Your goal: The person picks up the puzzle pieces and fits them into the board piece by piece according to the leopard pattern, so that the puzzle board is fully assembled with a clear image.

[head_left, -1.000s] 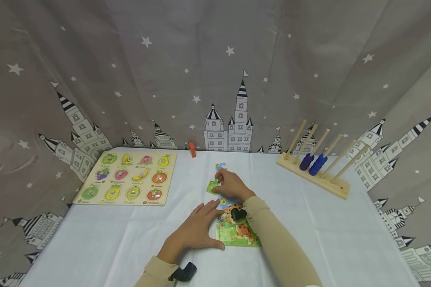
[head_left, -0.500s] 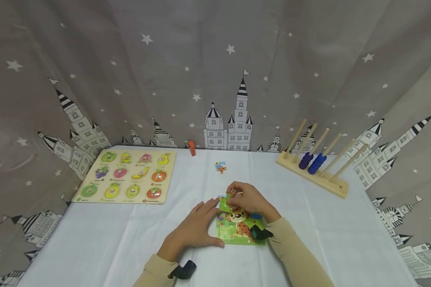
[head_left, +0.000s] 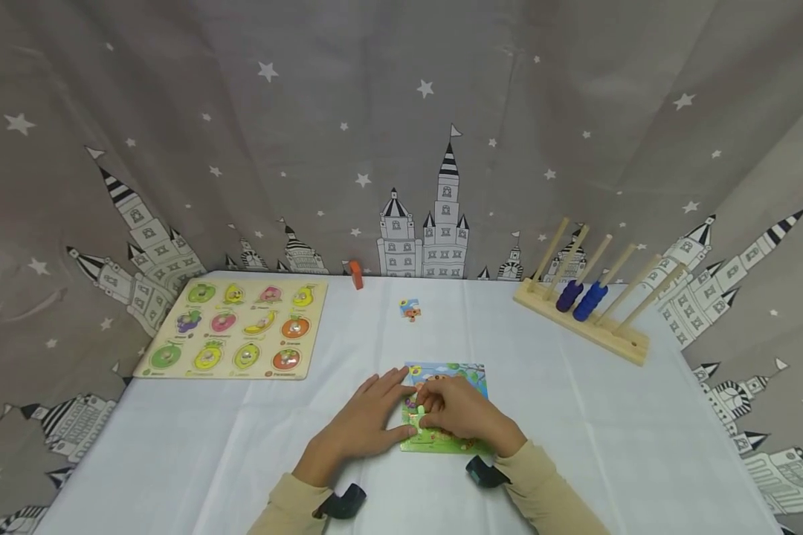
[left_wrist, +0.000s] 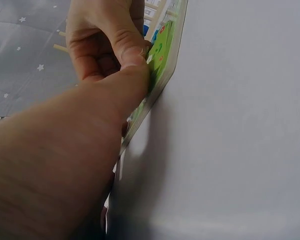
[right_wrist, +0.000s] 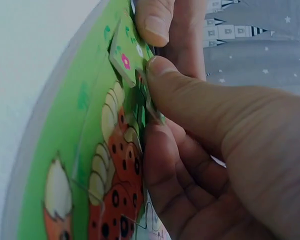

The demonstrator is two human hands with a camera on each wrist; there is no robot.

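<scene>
A jigsaw puzzle board (head_left: 437, 445) with a spotted leopard picture lies in front of me on the white cloth. My right hand (head_left: 466, 411) is over its left half, pinching a green puzzle piece (right_wrist: 127, 52) between thumb and fingers. In the right wrist view this piece, with its pink flower, sits tilted against the board's surface. My left hand (head_left: 363, 421) rests along the board's left edge, fingers extended and thumb near the piece. The right hand covers much of the leopard picture in the head view. Farther back lies a loose puzzle piece (head_left: 410, 310), blue and orange.
A wooden fruit peg puzzle (head_left: 234, 331) lies at the back left. At the back right stands a wooden peg rack (head_left: 582, 325) with purple and blue beads on two pegs. A small orange block (head_left: 356, 274) stands at the rear edge, before a grey curtain (head_left: 308, 111).
My right hand has picked up the green puzzle piece from behind the board and brought it toward me, onto the board's left part. The left hand has stayed at the board's left edge.
</scene>
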